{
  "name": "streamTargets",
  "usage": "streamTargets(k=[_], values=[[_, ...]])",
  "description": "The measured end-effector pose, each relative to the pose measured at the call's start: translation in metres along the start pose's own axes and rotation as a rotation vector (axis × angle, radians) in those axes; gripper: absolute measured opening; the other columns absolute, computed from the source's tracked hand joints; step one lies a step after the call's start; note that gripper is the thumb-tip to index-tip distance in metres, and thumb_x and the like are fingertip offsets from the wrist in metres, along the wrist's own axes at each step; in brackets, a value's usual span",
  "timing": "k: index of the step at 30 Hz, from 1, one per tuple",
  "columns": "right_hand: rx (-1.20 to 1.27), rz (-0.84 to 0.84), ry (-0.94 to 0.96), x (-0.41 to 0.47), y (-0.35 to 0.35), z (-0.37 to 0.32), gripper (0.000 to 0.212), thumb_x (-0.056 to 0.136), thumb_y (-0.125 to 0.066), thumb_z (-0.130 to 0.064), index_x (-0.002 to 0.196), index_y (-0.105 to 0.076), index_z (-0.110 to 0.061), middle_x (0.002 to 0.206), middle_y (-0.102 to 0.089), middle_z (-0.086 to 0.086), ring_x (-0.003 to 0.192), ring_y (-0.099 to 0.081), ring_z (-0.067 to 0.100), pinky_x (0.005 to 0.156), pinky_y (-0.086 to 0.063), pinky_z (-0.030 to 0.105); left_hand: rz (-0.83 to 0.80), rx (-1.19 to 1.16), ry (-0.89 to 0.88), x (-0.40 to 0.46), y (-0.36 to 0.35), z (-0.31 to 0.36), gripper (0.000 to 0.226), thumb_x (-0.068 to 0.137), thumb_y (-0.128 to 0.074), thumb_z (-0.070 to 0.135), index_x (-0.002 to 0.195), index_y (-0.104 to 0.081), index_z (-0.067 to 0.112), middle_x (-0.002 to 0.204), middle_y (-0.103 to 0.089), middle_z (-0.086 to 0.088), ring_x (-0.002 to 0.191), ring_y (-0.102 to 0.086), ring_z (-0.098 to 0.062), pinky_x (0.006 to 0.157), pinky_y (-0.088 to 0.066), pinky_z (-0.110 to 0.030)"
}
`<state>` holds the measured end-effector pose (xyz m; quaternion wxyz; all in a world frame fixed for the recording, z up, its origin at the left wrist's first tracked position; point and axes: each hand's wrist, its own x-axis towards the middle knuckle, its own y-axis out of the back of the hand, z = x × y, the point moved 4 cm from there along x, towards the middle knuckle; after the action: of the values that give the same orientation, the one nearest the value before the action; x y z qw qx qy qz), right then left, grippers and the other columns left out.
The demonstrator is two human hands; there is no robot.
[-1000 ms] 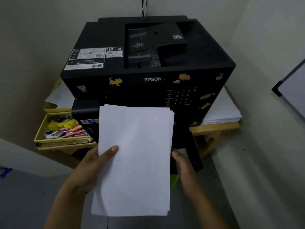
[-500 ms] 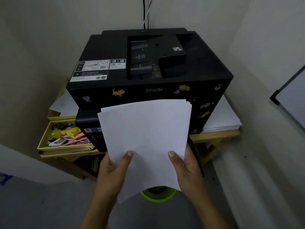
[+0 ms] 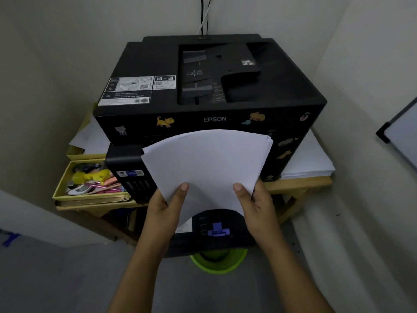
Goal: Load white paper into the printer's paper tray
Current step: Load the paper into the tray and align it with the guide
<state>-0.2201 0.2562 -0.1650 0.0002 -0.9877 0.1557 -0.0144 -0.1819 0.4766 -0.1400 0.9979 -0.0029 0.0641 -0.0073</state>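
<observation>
Both hands, left (image 3: 164, 208) and right (image 3: 257, 206), pinch the bowed paper stack (image 3: 206, 163) above the pulled-out paper tray (image 3: 216, 231), seemingly empty; insertion and closing remain.

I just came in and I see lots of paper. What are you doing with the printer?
A person is loading paper. Both hands, the left hand and the right hand, hold a stack of white paper by its near corners, bowed upward in front of the black printer. Below the hands the paper tray is pulled out, and the stack is not in it yet. More white sheets lie on the wooden table beside the printer.
</observation>
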Motion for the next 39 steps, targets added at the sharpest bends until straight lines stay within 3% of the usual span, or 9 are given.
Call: streamTargets(k=[9,15,20,24,29,34,39], values=[[-0.056,-0.028,-0.06,0.006,0.005,0.039,0.04,0.109,-0.063,-0.026,0.149,-0.059,-0.03,0.139,-0.071,-0.01,0.13,-0.067,0.01,0.108,-0.058,0.04,0.0,-0.02,0.108,0.017,0.004,-0.042,0.034,0.096,-0.071,0.029,0.13,-0.066,0.035,0.123,-0.074,0.013,0.114,-0.068,-0.009,0.1,-0.057,-0.042],[-0.013,-0.033,-0.112,0.01,0.011,0.054,0.048,0.104,-0.071,-0.028,0.148,-0.054,-0.031,0.141,-0.07,-0.007,0.131,-0.067,0.014,0.108,-0.056,0.044,-0.048,0.006,0.116,0.027,0.005,-0.053,0.032,0.096,-0.072,0.027,0.124,-0.063,0.041,0.123,-0.071,0.018,0.111,-0.066,-0.001,0.09,-0.054,-0.027],[-0.102,-0.095,-0.156,0.011,0.006,0.067,0.04,0.106,-0.066,-0.033,0.146,-0.062,-0.032,0.135,-0.073,-0.017,0.126,-0.067,-0.001,0.111,-0.056,0.033,-0.09,0.066,0.14,0.028,0.001,-0.062,0.032,0.096,-0.07,0.032,0.125,-0.06,0.04,0.117,-0.068,0.027,0.1,-0.066,0.013,0.085,-0.052,-0.016],[-0.086,-0.093,-0.166,0.013,0.009,0.07,0.041,0.108,-0.064,-0.031,0.149,-0.062,-0.025,0.138,-0.073,-0.012,0.129,-0.067,0.004,0.112,-0.054,0.033,-0.066,0.034,0.132,0.028,0.0,-0.064,0.025,0.095,-0.071,0.031,0.117,-0.065,0.042,0.108,-0.074,0.029,0.101,-0.069,0.012,0.075,-0.055,-0.008],[-0.13,-0.096,-0.17,0.013,0.01,0.069,0.041,0.108,-0.062,-0.034,0.149,-0.062,-0.027,0.137,-0.073,-0.015,0.127,-0.067,0.0,0.111,-0.055,0.031,-0.073,0.078,0.096,0.025,-0.004,-0.063,0.026,0.096,-0.071,0.025,0.114,-0.067,0.043,0.104,-0.075,0.034,0.103,-0.068,0.012,0.078,-0.055,-0.006],[-0.163,-0.098,-0.103,0.012,0.013,0.05,0.04,0.109,-0.061,-0.031,0.15,-0.059,-0.031,0.139,-0.07,-0.021,0.13,-0.063,-0.006,0.107,-0.05,0.014,-0.082,0.179,0.003,0.024,-0.001,-0.047,0.023,0.095,-0.072,0.025,0.113,-0.067,0.038,0.094,-0.072,0.039,0.094,-0.066,0.02,0.077,-0.054,-0.004],[-0.145,-0.104,-0.075,-0.005,0.02,0.032,0.045,0.109,-0.061,-0.031,0.153,-0.057,-0.025,0.14,-0.07,-0.023,0.131,-0.063,-0.004,0.109,-0.051,0.017,-0.132,0.22,-0.05,0.008,0.007,-0.031,0.026,0.094,-0.072,0.027,0.115,-0.065,0.04,0.103,-0.069,0.045,0.103,-0.064,0.018,0.077,-0.053,-0.004]])
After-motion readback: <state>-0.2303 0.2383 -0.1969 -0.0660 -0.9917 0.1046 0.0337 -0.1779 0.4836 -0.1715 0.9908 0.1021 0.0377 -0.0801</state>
